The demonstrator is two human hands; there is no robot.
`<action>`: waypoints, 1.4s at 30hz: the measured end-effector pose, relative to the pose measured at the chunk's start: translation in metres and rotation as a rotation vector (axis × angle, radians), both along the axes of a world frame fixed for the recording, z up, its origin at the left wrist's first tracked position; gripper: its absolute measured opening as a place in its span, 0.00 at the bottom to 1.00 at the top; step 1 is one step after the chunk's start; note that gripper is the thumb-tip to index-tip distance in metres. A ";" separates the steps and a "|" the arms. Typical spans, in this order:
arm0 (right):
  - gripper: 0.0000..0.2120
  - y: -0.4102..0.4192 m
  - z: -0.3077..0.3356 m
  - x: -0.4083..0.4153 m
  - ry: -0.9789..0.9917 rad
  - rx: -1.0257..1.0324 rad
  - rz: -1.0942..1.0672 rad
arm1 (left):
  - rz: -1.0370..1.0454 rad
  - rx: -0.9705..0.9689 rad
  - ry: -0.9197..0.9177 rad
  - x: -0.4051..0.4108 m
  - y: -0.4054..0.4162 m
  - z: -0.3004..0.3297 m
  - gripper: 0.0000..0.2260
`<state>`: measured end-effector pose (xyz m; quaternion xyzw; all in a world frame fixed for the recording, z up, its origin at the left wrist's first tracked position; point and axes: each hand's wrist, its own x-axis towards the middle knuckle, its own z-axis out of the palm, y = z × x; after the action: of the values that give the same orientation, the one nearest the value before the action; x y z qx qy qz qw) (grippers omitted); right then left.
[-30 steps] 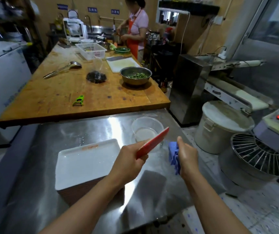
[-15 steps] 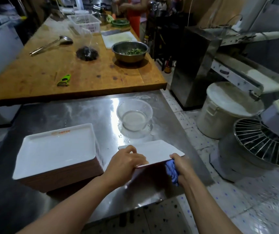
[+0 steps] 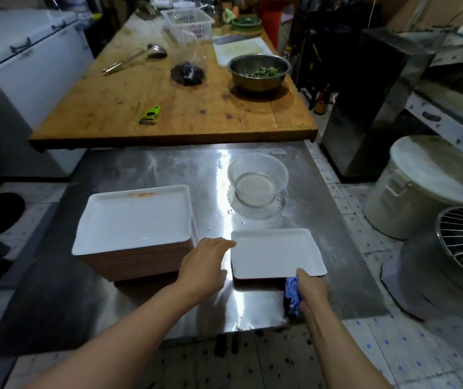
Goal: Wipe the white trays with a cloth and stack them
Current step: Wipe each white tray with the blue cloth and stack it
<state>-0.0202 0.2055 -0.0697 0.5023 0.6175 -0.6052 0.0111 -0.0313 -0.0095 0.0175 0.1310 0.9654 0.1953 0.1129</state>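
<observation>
A single white tray [image 3: 276, 252] lies flat, face up, on the steel table [image 3: 146, 175], right of a tall stack of white trays [image 3: 136, 220] with reddish undersides. My left hand [image 3: 203, 266] is beside the single tray's left edge, fingers reaching out straight toward its far left corner. My right hand [image 3: 313, 290] grips a bunched blue cloth [image 3: 292, 294] at the tray's near edge, thumb touching the rim.
A clear plastic bowl [image 3: 257, 181] with a little water stands behind the single tray, drops around it. A wooden table [image 3: 185, 108] beyond holds a metal bowl [image 3: 258, 71], peeler, ladle and basket. A white lidded bucket [image 3: 421, 189] and mixer guard stand to the right.
The tray, held tilted in the air a second ago, has come down flat on the steel table. My left hand has let go of it and moved to its left edge.
</observation>
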 end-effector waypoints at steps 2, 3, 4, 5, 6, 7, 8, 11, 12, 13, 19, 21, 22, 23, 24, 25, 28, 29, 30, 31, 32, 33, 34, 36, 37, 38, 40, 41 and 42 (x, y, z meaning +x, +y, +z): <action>0.12 -0.001 -0.001 -0.001 -0.031 -0.010 0.026 | 0.026 0.015 -0.023 0.002 -0.004 0.004 0.27; 0.12 -0.001 -0.001 -0.002 -0.046 -0.021 0.030 | 0.034 0.025 -0.028 0.003 -0.006 0.005 0.27; 0.11 -0.001 0.001 -0.001 -0.059 -0.038 0.030 | 0.040 0.036 -0.033 0.005 -0.008 0.007 0.27; 0.10 -0.002 0.004 -0.001 -0.070 -0.066 0.023 | 0.047 0.050 -0.036 0.006 -0.010 0.008 0.27; 0.09 -0.003 0.007 0.001 -0.074 -0.100 0.012 | 0.052 0.063 -0.037 0.007 -0.014 0.009 0.26; 0.09 -0.003 0.009 0.002 -0.070 -0.137 -0.004 | 0.055 0.076 -0.034 0.008 -0.017 0.011 0.26; 0.09 -0.004 0.012 0.004 -0.057 -0.171 -0.026 | 0.057 0.088 -0.031 0.009 -0.020 0.013 0.26; 0.07 -0.015 0.029 0.008 0.000 -0.239 -0.078 | 0.064 0.128 -0.020 0.012 -0.029 0.020 0.25; 0.06 -0.021 0.037 0.009 0.017 -0.253 -0.082 | 0.064 0.145 -0.010 0.014 -0.032 0.023 0.25; 0.07 -0.029 0.046 0.009 0.032 -0.260 -0.077 | 0.064 0.166 0.004 0.015 -0.035 0.026 0.24; 0.08 -0.100 0.106 -0.006 0.202 -0.157 0.115 | 0.235 0.322 0.230 0.018 -0.076 0.054 0.19; 0.06 -0.124 0.118 -0.013 0.265 -0.067 0.179 | 0.362 0.330 0.312 0.013 -0.103 0.058 0.18; 0.05 -0.130 0.123 -0.014 0.300 -0.024 0.199 | 0.428 0.309 0.333 0.010 -0.113 0.058 0.18; 0.04 -0.138 0.127 -0.017 0.331 0.016 0.219 | 0.503 0.281 0.337 0.007 -0.127 0.058 0.19; 0.03 -0.149 0.131 -0.018 0.350 0.057 0.238 | 0.578 0.252 0.318 0.004 -0.142 0.056 0.19; 0.04 -0.157 0.134 -0.019 0.354 0.102 0.256 | 0.644 0.223 0.278 0.001 -0.156 0.054 0.20; 0.09 -0.183 0.142 -0.024 0.387 0.217 0.331 | 0.744 0.165 0.113 -0.009 -0.189 0.044 0.21; 0.09 -0.191 0.144 -0.027 0.421 0.263 0.371 | 0.749 0.163 0.065 -0.011 -0.197 0.041 0.20; 0.07 -0.200 0.145 -0.030 0.467 0.325 0.415 | 0.745 0.168 0.032 -0.013 -0.203 0.038 0.19; 0.06 -0.209 0.147 -0.033 0.518 0.400 0.459 | 0.737 0.182 0.018 -0.015 -0.206 0.036 0.18; 0.06 -0.217 0.148 -0.037 0.567 0.481 0.510 | 0.731 0.201 0.019 -0.016 -0.209 0.034 0.16; 0.07 -0.223 0.148 -0.039 0.596 0.579 0.577 | 0.730 0.217 0.029 -0.018 -0.211 0.033 0.15; 0.08 -0.229 0.146 -0.041 0.589 0.712 0.663 | 0.731 0.227 0.040 -0.019 -0.212 0.032 0.13; 0.13 -0.235 0.135 -0.043 0.470 1.039 0.870 | 0.735 0.238 0.061 -0.020 -0.214 0.031 0.10; 0.13 -0.236 0.127 -0.043 0.394 1.166 0.983 | 0.732 0.246 0.068 -0.021 -0.215 0.030 0.10; 0.13 -0.237 0.120 -0.043 0.332 1.236 1.081 | 0.729 0.259 0.074 -0.022 -0.216 0.029 0.09; 0.11 -0.234 0.110 -0.047 0.262 1.234 1.134 | 0.729 0.301 0.074 -0.023 -0.216 0.027 0.09; 0.11 -0.234 0.110 -0.050 0.254 1.181 1.063 | 0.729 0.315 0.074 -0.024 -0.216 0.027 0.09; 0.12 -0.236 0.112 -0.057 0.266 1.099 0.955 | 0.727 0.322 0.078 -0.024 -0.216 0.027 0.09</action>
<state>-0.0768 -0.0302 0.0422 0.0343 0.9789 -0.1939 -0.0547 -0.0553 -0.2256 0.0440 -0.1960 0.9094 0.3661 -0.0222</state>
